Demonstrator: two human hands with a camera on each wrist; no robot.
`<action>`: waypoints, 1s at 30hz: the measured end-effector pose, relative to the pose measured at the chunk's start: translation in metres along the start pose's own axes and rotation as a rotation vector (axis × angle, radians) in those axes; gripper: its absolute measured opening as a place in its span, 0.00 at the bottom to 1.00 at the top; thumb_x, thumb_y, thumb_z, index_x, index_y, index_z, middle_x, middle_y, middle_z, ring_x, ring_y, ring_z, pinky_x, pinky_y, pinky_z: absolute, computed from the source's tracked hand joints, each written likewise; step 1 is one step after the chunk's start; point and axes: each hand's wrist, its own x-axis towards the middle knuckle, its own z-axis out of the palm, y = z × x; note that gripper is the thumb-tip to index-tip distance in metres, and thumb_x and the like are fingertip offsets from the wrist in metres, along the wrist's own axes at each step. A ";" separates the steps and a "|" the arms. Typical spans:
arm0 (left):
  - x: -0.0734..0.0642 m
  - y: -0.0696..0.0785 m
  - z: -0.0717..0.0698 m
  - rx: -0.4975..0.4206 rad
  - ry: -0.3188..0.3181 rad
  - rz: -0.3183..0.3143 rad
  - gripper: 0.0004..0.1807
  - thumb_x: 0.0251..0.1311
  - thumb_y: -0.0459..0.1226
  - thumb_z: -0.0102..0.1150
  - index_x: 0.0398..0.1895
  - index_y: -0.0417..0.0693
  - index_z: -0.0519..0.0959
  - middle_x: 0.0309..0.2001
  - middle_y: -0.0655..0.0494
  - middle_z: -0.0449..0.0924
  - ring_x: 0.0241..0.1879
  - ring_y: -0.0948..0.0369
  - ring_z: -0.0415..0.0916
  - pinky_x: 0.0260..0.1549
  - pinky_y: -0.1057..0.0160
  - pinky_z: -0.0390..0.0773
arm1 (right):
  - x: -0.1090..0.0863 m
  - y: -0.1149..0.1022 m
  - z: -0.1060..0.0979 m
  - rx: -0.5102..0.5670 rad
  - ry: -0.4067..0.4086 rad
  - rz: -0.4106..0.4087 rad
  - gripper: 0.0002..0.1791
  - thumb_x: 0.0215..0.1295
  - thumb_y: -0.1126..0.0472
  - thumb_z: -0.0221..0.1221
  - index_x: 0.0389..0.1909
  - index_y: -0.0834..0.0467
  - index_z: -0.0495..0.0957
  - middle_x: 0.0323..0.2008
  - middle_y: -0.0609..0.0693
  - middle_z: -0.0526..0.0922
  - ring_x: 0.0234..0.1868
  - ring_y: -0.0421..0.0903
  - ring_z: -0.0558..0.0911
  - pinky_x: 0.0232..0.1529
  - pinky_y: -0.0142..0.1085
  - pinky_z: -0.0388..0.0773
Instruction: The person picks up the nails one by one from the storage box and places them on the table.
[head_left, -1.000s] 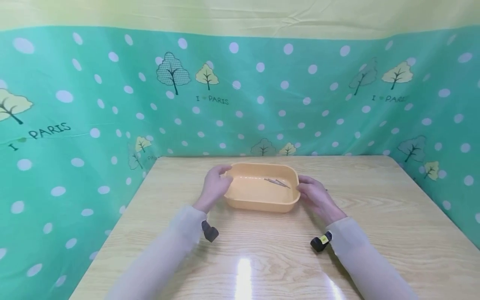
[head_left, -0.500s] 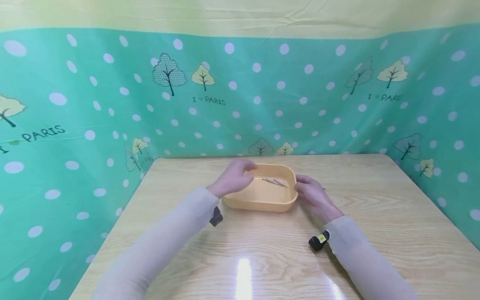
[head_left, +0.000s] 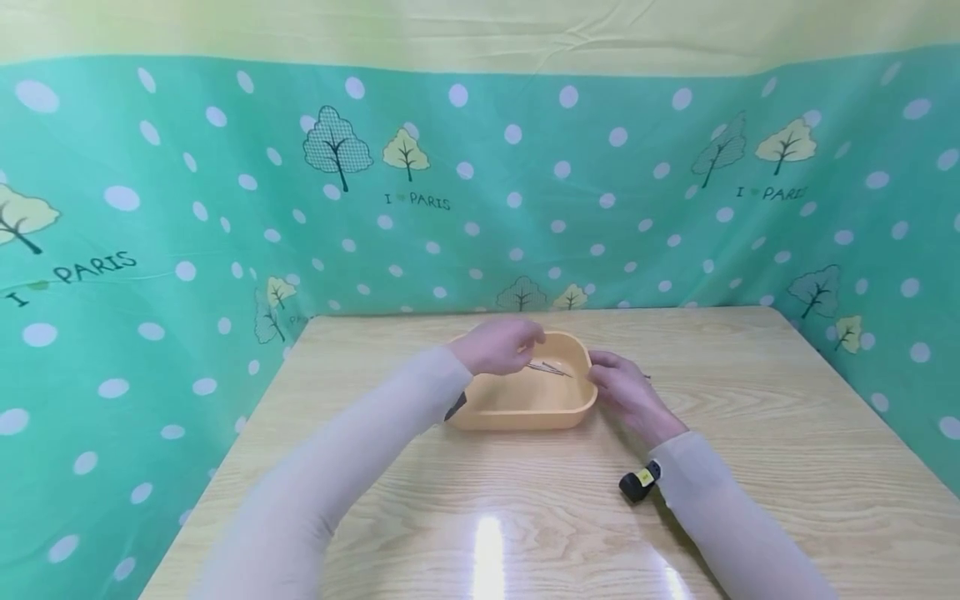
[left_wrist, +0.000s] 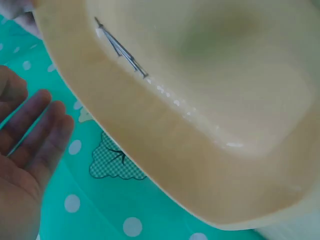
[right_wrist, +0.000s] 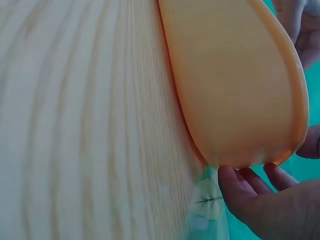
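Note:
An orange plastic basin [head_left: 521, 419] with rounded corners sits on the table. Inside it, near the right end, lie several thin metal nails [left_wrist: 121, 47], close together in a small bundle. My left hand [head_left: 501, 345] is above the basin's back left part, its fingers loosely bent and holding nothing; in the left wrist view that hand [left_wrist: 25, 155] shows beside the rim with fingers apart. At the right end, my right hand [head_left: 626, 392] holds the basin, fingertips on the outer wall [right_wrist: 235, 90] and thumb at the rim.
The wooden table [head_left: 420, 533] extends around the basin, with a bright light reflection near its front. A green dotted curtain [head_left: 525, 208] with printed trees stands behind the table and along both sides. Black cameras [head_left: 637, 483] are strapped to the wrists.
My left hand has let go of the basin's left end and moved right over its inside, towards the nails. The right hand stays at the right end. The basin has barely shifted.

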 end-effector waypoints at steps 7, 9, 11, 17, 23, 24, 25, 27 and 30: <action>0.019 -0.002 0.005 0.063 -0.065 0.026 0.12 0.57 0.32 0.57 0.43 0.47 0.82 0.38 0.59 0.81 0.37 0.62 0.76 0.40 0.67 0.77 | 0.000 0.000 0.001 -0.046 -0.016 -0.014 0.31 0.60 0.70 0.48 0.67 0.66 0.60 0.64 0.62 0.66 0.62 0.57 0.70 0.63 0.45 0.68; 0.023 -0.003 0.007 0.092 -0.082 0.040 0.10 0.56 0.32 0.58 0.41 0.49 0.83 0.33 0.62 0.79 0.32 0.64 0.73 0.34 0.69 0.75 | -0.001 0.000 0.001 -0.049 -0.025 -0.013 0.31 0.60 0.70 0.48 0.68 0.66 0.60 0.65 0.62 0.66 0.62 0.57 0.70 0.63 0.45 0.68; 0.027 -0.003 0.009 0.130 -0.095 0.057 0.10 0.56 0.32 0.59 0.40 0.50 0.83 0.31 0.65 0.77 0.30 0.66 0.72 0.32 0.71 0.74 | -0.001 0.000 0.000 -0.054 -0.031 -0.014 0.31 0.61 0.70 0.48 0.68 0.66 0.60 0.65 0.62 0.65 0.62 0.57 0.70 0.63 0.45 0.68; 0.036 0.002 0.022 0.165 -0.106 0.082 0.15 0.54 0.35 0.66 0.46 0.58 0.83 0.38 0.66 0.82 0.37 0.67 0.76 0.43 0.70 0.75 | -0.002 -0.001 0.000 -0.087 -0.038 -0.007 0.31 0.63 0.68 0.48 0.69 0.65 0.58 0.66 0.63 0.64 0.62 0.58 0.70 0.64 0.46 0.67; 0.041 0.005 0.044 -0.071 -0.094 -0.095 0.16 0.60 0.36 0.52 0.44 0.64 0.83 0.43 0.63 0.82 0.41 0.64 0.76 0.48 0.66 0.73 | -0.002 -0.001 0.001 -0.100 -0.026 0.000 0.30 0.64 0.67 0.47 0.69 0.64 0.59 0.66 0.62 0.65 0.63 0.56 0.70 0.64 0.46 0.67; 0.042 0.005 0.047 -0.179 -0.098 -0.166 0.15 0.60 0.39 0.49 0.43 0.65 0.84 0.42 0.63 0.82 0.40 0.64 0.76 0.47 0.65 0.73 | -0.002 -0.001 0.001 -0.100 -0.026 0.001 0.30 0.64 0.67 0.47 0.69 0.64 0.59 0.66 0.62 0.65 0.63 0.56 0.69 0.64 0.47 0.67; 0.042 0.005 0.050 -0.274 -0.091 -0.229 0.15 0.59 0.42 0.47 0.42 0.65 0.84 0.42 0.63 0.82 0.39 0.63 0.76 0.47 0.64 0.73 | -0.002 -0.001 0.001 -0.101 -0.026 0.000 0.30 0.64 0.67 0.47 0.69 0.64 0.59 0.66 0.62 0.64 0.63 0.56 0.69 0.64 0.47 0.67; 0.043 0.005 0.055 -0.441 -0.068 -0.345 0.16 0.59 0.48 0.44 0.40 0.66 0.84 0.41 0.64 0.82 0.37 0.63 0.75 0.45 0.64 0.73 | -0.002 -0.001 0.001 -0.101 -0.032 -0.004 0.30 0.64 0.67 0.46 0.69 0.65 0.58 0.66 0.62 0.64 0.63 0.57 0.69 0.64 0.47 0.66; 0.044 0.004 0.062 -0.309 -0.080 -0.276 0.15 0.62 0.47 0.42 0.40 0.64 0.81 0.38 0.65 0.80 0.35 0.64 0.75 0.44 0.65 0.73 | -0.003 -0.001 0.001 -0.105 -0.038 -0.007 0.30 0.65 0.67 0.46 0.70 0.65 0.57 0.66 0.62 0.63 0.64 0.57 0.68 0.65 0.47 0.66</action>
